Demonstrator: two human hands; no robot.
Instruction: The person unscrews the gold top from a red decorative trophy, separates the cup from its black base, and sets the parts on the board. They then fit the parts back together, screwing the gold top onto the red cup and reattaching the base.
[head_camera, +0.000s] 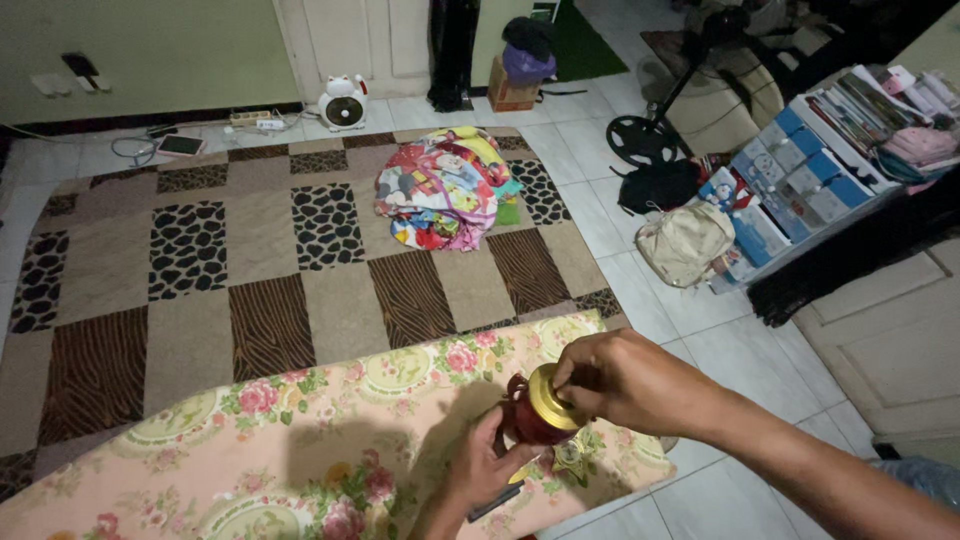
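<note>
Hands meet over the floral mattress (300, 440): left hand (480, 465) cups a dark red jar (535, 420), right hand (620, 380) pinches its gold lid (550, 395).

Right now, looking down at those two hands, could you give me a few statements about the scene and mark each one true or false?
1. The left hand holds a dark red jar from below. True.
2. The right hand rests on the jar's gold lid. True.
3. The jar is over a plain blue cloth. False: the cloth is pink and floral.
4. The patchwork rug is bare. False: a colourful bundle of fabric lies on it.
5. A beige bag sits on the tiled floor. True.
</note>
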